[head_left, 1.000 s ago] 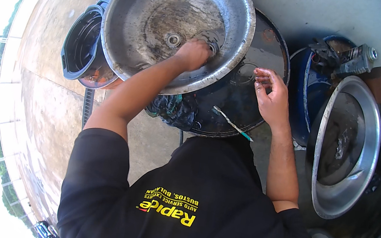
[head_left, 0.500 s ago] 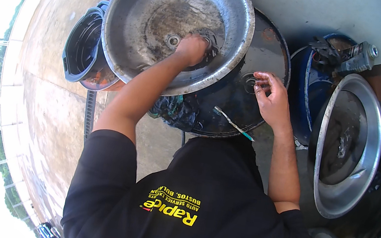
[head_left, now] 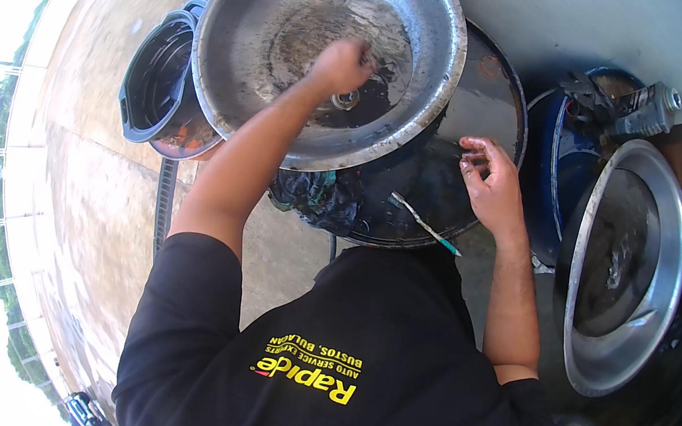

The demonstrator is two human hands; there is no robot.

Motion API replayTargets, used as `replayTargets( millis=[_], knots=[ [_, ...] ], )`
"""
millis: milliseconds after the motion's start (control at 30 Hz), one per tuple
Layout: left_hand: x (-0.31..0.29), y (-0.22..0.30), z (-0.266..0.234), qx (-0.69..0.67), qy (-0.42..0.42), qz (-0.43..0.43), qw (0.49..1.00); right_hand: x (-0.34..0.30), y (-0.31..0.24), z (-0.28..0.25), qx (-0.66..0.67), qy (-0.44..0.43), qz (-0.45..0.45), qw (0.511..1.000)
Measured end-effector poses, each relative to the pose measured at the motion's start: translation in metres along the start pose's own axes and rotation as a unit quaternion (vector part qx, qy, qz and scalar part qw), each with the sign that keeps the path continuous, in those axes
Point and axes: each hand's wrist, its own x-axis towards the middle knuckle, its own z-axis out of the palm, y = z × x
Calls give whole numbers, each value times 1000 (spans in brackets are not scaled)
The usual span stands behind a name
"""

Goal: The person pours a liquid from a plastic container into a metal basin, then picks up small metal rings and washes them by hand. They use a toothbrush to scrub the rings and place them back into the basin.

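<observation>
My left hand (head_left: 342, 67) is inside a wide metal basin (head_left: 226, 97), its fingers curled over the wet, dirty bottom. Whatever those fingers may hold is hidden. A small metal ring-shaped part (head_left: 345, 100) lies in dark liquid just below that hand. To the right of the basin, my right hand (head_left: 490, 181) hovers over a dark drum top (head_left: 488, 102); its fingers are bent but apart from the thumb, and nothing shows between them. A toothbrush (head_left: 427, 224) with a white and teal handle lies on the drum's near edge. Beside it sits a crumpled dark rag or bag (head_left: 318, 197).
At the left stands a black plastic tub (head_left: 136, 111). A blue drum (head_left: 561, 150) at the right carries a grey bottle (head_left: 647, 116) and dark scraps. A second metal basin (head_left: 670, 265) stands tilted nearby. A pale wall (head_left: 602, 27) rises behind.
My left hand has lifted slightly up and left from the dark wet patch in the basin, and a ring-shaped part now shows below it. My right hand has stayed almost still.
</observation>
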Motion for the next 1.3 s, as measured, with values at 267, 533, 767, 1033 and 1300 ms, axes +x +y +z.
replayTargets(
  millis=[267, 533, 767, 1033, 1300],
  knots=[
    [-10, 7, 32, -129, -191, 0, 973, 1, -3, -3, -7, -12, 0, 1000],
    [4, -1, -5, -545, -72, -200, 811, -4, 4, -7, 5, -4, 8, 1000],
    [-19, 0, -23, -624, -58, -212, 750, 10, -8, -2, 4, 6, -18, 1000],
    [-73, 35, -66, -730, -51, -88, 675, 93, -69, 70, -215, 58, -343, 912],
    [-108, 46, -66, -790, 58, -53, 608, 110, -80, 109, 104, -37, -135, 985]
  ],
)
